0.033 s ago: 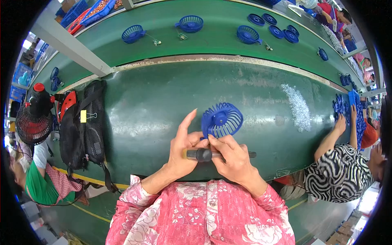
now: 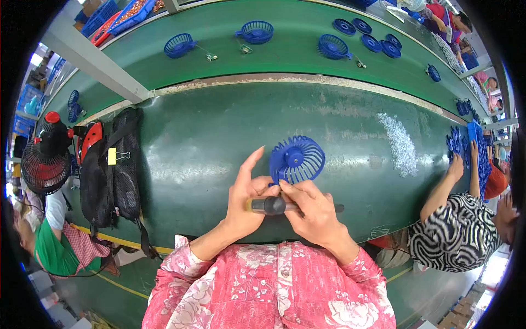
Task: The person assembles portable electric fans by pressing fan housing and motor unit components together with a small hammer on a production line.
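Note:
A blue plastic fan housing (image 2: 297, 159) with slatted sides and a round centre hub is held tilted above the green table. My left hand (image 2: 246, 200) grips its lower neck, with one finger stretching upward beside it. My right hand (image 2: 312, 214) pinches the same neck between thumb and forefinger. Across both palms lies a dark rod-shaped tool (image 2: 274, 206) with a rounded black end and a yellowish band; its far end sticks out past my right hand. The tool's exact kind cannot be made out, and the neck is mostly covered by fingers.
A pile of small shiny parts (image 2: 399, 145) lies at right. A black bag (image 2: 123, 164) and a clip-on fan (image 2: 48, 159) stand at left. Beyond the ledge, a conveyor (image 2: 219, 66) carries blue housings (image 2: 256, 33). A co-worker's arm (image 2: 446, 183) reaches in at right.
The fan housing has shifted very slightly up and left in my hands. The conveyor housings have crept slightly to the right. My grip is the same.

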Motion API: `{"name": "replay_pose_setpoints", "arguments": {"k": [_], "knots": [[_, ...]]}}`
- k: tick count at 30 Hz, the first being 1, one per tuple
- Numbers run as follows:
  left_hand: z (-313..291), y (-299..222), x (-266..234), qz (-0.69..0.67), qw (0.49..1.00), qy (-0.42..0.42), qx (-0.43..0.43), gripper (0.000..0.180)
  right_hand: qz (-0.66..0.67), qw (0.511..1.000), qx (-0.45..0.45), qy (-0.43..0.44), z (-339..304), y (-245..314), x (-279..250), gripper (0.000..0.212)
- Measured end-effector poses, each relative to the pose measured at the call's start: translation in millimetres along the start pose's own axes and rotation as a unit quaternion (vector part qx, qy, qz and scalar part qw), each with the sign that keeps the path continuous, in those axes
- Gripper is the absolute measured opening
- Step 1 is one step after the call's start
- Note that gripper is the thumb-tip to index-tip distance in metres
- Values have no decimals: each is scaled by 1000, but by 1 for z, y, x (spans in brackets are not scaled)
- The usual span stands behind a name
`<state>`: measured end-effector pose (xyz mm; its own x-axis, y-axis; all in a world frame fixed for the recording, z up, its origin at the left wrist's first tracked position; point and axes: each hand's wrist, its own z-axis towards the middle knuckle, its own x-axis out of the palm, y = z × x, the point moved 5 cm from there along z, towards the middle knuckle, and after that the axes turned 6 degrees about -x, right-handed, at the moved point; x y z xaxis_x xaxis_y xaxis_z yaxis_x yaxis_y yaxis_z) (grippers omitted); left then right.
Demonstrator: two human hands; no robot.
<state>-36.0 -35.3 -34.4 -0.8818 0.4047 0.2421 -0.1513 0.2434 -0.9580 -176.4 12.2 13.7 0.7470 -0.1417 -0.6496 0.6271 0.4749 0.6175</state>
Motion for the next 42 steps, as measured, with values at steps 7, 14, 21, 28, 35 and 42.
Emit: {"name": "replay_pose_setpoints", "arguments": {"k": [7, 14, 21, 28, 35, 42], "knots": [[16, 1, -3, -244, 959, -8, -146, 61, 38, 977, 204, -55, -7, -24, -19, 24], [19, 5, 4, -303, 935, -2, -184, 53, 322, 882, 338, -67, -14, -28, 13, 65], [16, 1, 11, -286, 940, 13, -188, 43, 331, 876, 320, -143, -10, -38, 8, 63], [12, 7, 18, -244, 938, 90, -230, 41, 333, 873, 324, -146, 1, -43, -5, 42], [15, 0, 23, -350, 895, 91, -262, 31, 351, 863, 337, -138, 1, -44, -7, 49], [19, 8, 32, -326, 897, 92, -284, 29, 288, 895, 321, -111, -2, -49, -7, 61]]}}
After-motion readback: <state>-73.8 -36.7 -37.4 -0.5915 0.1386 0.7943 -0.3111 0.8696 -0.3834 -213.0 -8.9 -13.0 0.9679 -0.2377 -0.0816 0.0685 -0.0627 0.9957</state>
